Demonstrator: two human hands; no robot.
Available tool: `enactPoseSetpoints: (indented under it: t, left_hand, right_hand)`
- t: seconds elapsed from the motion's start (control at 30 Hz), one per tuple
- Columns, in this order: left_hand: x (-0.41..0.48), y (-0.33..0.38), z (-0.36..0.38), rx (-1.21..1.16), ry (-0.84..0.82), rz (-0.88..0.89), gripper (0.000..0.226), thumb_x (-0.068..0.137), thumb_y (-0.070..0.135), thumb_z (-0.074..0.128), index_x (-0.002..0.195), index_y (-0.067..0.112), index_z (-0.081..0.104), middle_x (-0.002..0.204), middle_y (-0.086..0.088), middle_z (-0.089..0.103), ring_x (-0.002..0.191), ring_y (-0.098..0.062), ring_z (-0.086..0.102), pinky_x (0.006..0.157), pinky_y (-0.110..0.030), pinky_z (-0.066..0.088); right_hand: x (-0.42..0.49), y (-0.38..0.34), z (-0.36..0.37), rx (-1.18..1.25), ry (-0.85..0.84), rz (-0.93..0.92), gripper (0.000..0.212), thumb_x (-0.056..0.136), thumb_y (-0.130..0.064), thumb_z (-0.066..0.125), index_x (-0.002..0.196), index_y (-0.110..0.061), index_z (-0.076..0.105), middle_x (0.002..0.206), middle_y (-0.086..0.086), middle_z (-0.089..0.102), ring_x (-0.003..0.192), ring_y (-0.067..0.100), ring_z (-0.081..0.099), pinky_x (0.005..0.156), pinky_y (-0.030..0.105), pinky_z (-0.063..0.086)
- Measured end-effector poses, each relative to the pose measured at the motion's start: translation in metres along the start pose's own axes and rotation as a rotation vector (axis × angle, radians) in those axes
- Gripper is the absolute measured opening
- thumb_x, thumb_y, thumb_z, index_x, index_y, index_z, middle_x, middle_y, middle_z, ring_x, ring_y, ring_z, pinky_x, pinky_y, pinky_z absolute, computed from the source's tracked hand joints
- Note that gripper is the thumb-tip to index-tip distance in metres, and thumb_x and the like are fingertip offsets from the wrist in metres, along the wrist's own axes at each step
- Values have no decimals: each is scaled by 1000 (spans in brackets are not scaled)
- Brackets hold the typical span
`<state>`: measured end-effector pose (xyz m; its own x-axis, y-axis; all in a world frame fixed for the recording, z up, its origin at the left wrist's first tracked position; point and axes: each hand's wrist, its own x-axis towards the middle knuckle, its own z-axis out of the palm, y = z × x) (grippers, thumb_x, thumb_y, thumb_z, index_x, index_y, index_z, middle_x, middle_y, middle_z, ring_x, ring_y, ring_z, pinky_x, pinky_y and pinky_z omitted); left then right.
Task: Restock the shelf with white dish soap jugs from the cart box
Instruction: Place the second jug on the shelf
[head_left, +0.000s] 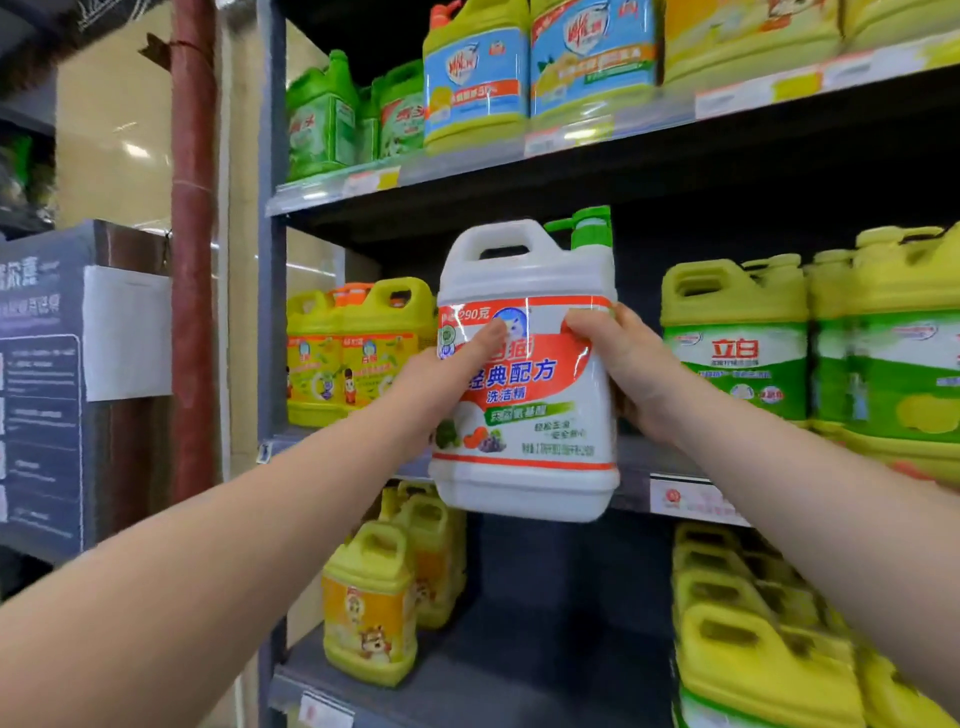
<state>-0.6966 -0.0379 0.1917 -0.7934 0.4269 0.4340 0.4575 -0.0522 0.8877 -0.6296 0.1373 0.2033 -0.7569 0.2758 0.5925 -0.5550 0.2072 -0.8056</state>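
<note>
Head view: white jug (524, 374) held upright between both hands, in front of the middle shelf (639, 462), its base hanging just past the shelf's front edge and not yet resting on it; left hand (441, 384) wrapped on the label's left side, thumb laid across the front; right hand (623, 364) clamped on the right side, fingers (584, 319) curled over the label's top corner, the rest hidden behind the jug; both sets of fingers closed firmly on the jug. Green pump cap (589, 228) at the top, beyond the right fingers. Dark empty gap straight behind the jug; yellow jugs (363, 348) to the left of the left fingers, green-labelled jugs (737, 343) to the right of the right fingers. Cart box not in sight.

To do well: lift enough for the base to clear the shelf lip; push straight back into the gap, label forward; probably enough headroom for the pump, though the dark recess hides it; release only once the base sits flat.
</note>
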Motion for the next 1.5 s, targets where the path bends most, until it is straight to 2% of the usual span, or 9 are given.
enactPoseSetpoints:
  t: [0.07,0.3,0.37,0.53,0.83,1.03,1.27,1.4,1.5]
  left_hand:
    - [24,1,0,-21,-26,24,48,66,66,64,90,25,63,65,10,74,56,-8,71,38,-19,50]
    - [91,-4,11,-70,-76,71,47,70,63,65,97,25,63,81,3,76,70,-13,74,59,-30,56]
    - [105,-9,15,-99,-113,84,45,71,61,65,97,25,63,79,5,76,68,-12,74,55,-27,56]
    - [135,-27,20,-176,-200,147,56,54,63,68,97,27,64,76,11,76,70,-9,73,49,-21,54]
    - [173,-57,12,-198,-214,119,45,60,57,68,94,29,63,72,14,75,67,-6,72,47,-18,52]
    - [184,-80,6,-238,-225,111,46,60,54,69,99,29,63,78,11,75,69,-5,72,48,-16,52]
    - [194,-87,6,-291,-228,110,29,74,42,71,98,28,64,78,10,75,67,-3,72,46,-15,51]
    - [194,-89,10,-276,-163,100,40,74,41,72,109,25,62,95,4,74,80,-11,72,58,-23,55]
    - [196,-88,8,-286,-151,71,56,74,39,74,123,21,55,109,-3,71,93,-19,69,70,-32,57]
  right_hand:
    - [20,-1,-5,-27,-3,-17,76,66,-39,68,133,-13,46,116,15,68,97,29,70,81,42,58]
    - [63,6,-20,-99,29,-47,78,66,-42,69,134,-15,44,116,13,68,97,28,71,81,44,58]
    - [71,11,-24,-121,43,-46,77,67,-41,69,134,-15,44,116,14,68,97,28,70,81,44,58]
    - [96,32,-33,-101,113,-76,60,77,-24,70,131,-13,46,119,20,65,104,36,66,93,53,52]
    - [126,67,-29,-138,60,-45,85,54,-42,77,130,-20,46,115,14,69,101,32,69,90,54,53]
    - [136,88,-26,-174,20,10,77,59,-41,78,127,-32,42,109,5,72,94,22,72,73,35,59]
    - [138,83,-33,-304,13,59,59,66,-48,75,120,-46,50,105,-10,73,91,11,72,65,31,59]
    - [136,87,-31,-243,50,55,77,67,-45,78,134,-33,40,119,-4,68,97,13,71,70,34,60]
    - [135,90,-27,-262,75,75,59,81,-36,69,134,-27,43,117,-4,69,96,12,71,71,31,59]
